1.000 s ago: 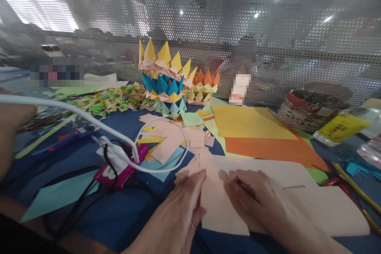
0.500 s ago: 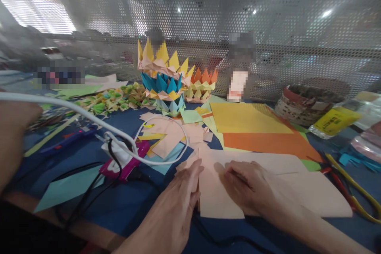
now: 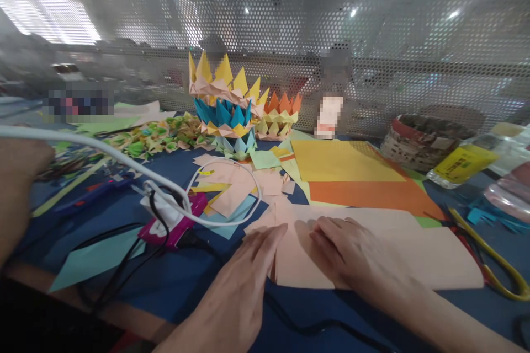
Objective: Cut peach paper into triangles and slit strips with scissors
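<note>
fingertips of the left hand (image 3: 252, 259) have slid a little farther over the left edge of the pale pink paper (image 3: 430, 256) since a second ago; that hand lies stretched flat, fingers nearly together. the right hand (image 3: 335, 245) rests half-curled on it; i cannot tell if it pinches anything. on the blue table (image 3: 165, 281), left to right: a magenta power strip (image 3: 179, 227), folded paper crowns (image 3: 226, 115), a yellow sheet (image 3: 343, 161), a bottle (image 3: 461, 164). behind stands a perforated screen (image 3: 265, 22).

Upper-left glare, soft shadow on pale paper (image 3: 295, 262)
</note>
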Action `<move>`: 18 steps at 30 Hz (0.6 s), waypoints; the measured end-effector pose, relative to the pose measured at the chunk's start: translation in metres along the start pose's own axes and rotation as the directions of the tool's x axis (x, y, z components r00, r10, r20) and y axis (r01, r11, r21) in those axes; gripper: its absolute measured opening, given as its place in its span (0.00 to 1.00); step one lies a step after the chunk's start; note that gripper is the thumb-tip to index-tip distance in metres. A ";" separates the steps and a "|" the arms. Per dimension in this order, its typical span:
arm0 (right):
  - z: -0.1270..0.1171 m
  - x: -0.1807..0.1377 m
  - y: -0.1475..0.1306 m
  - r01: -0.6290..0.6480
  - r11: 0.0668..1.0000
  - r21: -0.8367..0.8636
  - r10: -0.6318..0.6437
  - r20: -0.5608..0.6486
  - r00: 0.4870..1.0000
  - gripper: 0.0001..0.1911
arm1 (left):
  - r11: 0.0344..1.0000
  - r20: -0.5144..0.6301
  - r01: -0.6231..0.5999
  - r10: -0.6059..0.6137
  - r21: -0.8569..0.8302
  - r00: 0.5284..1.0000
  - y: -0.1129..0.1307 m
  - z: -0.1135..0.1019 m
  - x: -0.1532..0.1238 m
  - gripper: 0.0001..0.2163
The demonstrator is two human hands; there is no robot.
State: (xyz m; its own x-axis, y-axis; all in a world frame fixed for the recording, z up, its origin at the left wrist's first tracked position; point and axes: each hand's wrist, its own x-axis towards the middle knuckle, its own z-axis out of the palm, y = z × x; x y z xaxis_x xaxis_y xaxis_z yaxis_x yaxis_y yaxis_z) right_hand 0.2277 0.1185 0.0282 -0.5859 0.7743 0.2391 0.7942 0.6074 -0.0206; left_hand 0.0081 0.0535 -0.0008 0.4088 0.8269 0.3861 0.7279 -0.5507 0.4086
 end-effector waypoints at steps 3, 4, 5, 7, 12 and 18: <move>-0.002 0.000 -0.002 0.043 0.999 -0.028 -0.043 -0.021 0.999 0.10 | 0.999 -0.008 -0.047 0.046 -0.025 0.999 0.001 -0.004 0.004 0.32; -0.003 0.001 -0.003 0.046 0.998 -0.038 -0.046 -0.017 0.999 0.10 | 0.997 -0.008 -0.067 0.067 -0.024 0.998 0.001 -0.004 0.004 0.31; -0.003 0.001 -0.003 0.044 0.998 -0.047 -0.044 -0.012 0.999 0.10 | 0.995 -0.008 -0.093 0.093 -0.019 0.996 0.000 -0.004 0.003 0.30; -0.004 0.002 -0.005 0.042 0.998 -0.056 -0.042 0.001 0.999 0.10 | 0.987 -0.003 -0.159 0.159 0.000 0.987 -0.001 -0.002 0.001 0.27; -0.006 0.003 -0.007 0.037 0.998 -0.042 -0.038 -0.015 0.999 0.12 | 0.949 0.025 -0.313 0.312 0.028 0.950 -0.005 0.004 -0.004 0.24; -0.006 0.002 -0.009 0.012 1.000 -0.012 -0.012 -0.047 0.999 0.12 | 0.947 0.009 -0.318 0.318 0.040 0.948 -0.009 0.008 -0.005 0.26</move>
State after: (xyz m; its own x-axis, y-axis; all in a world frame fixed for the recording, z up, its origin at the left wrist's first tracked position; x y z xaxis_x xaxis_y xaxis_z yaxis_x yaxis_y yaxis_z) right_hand 0.2206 0.1139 0.0352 -0.5873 0.7576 0.2847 0.7891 0.6142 -0.0066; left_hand 0.0041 0.0548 -0.0133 0.6238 0.6101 0.4885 0.5816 -0.7799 0.2314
